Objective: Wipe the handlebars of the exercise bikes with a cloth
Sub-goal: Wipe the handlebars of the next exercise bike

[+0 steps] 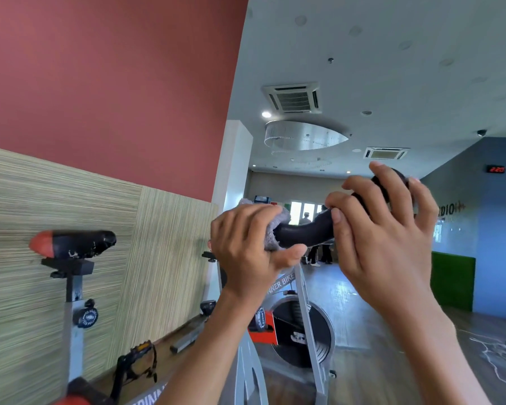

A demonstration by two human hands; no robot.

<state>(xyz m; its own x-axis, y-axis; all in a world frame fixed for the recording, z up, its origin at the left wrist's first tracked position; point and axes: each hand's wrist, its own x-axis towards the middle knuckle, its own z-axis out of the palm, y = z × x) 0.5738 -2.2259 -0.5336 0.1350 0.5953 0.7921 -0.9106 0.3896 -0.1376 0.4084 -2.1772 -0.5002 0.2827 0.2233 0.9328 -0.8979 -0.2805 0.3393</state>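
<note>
- Gym hall: red wall (114, 83) over striped wood-look panelling (70, 206), grey ceiling with a square air-con vent (292, 97).
- Black curved handlebar (304, 232) held up at chest height, centre of view, above a grey exercise bike frame (307, 302).
- Left hand (246, 244) clenched round a grey fluffy cloth (272, 244), cloth wrapped on the handlebar's lower end.
- Right hand (383, 229) grasping the handlebar's upper end, fingers curled over it, thumb on the bar.
- Hands close, not touching; bare bar between them.
- Second bike's black saddle with red tip (73, 244) at left, by the panelling.
- Red digital clock (496, 169) on the blue wall at far right.
</note>
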